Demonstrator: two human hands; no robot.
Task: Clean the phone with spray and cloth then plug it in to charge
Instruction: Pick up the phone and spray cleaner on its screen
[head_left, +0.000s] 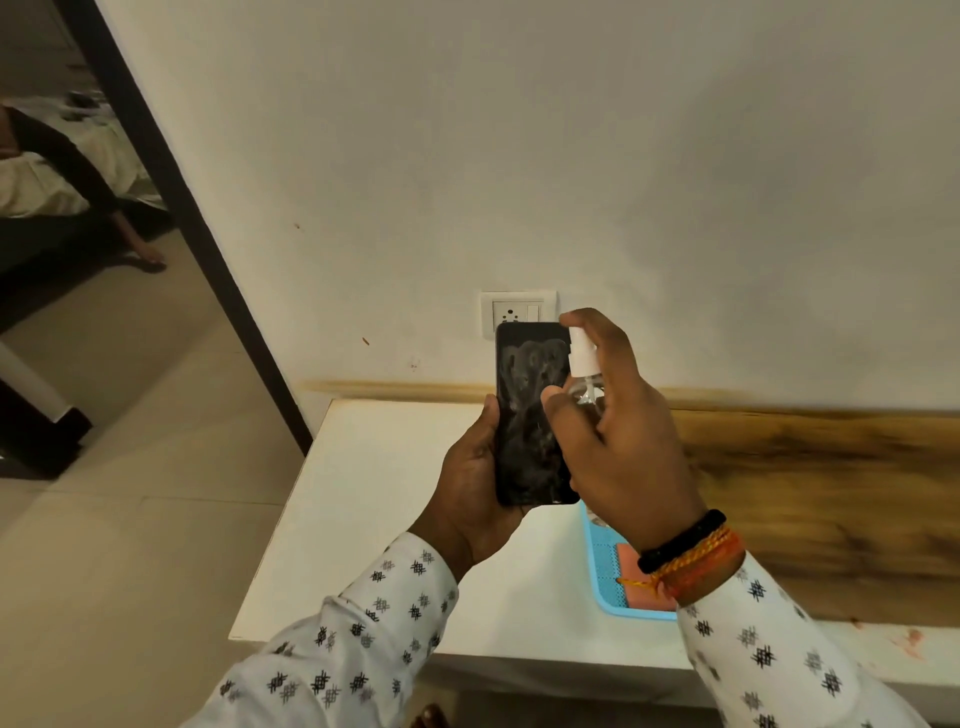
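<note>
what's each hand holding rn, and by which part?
Left hand: phone, by its lower half. Right hand: spray bottle, round its clear body, a finger up by the white nozzle.

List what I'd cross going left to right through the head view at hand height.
Door frame → left hand → phone → spray bottle → right hand → wood panel.

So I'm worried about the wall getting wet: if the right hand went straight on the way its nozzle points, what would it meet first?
Probably the phone. The right hand holds the spray bottle beside the screen, nozzle facing left at the glass, not the wall. Depth is unclear.
</note>
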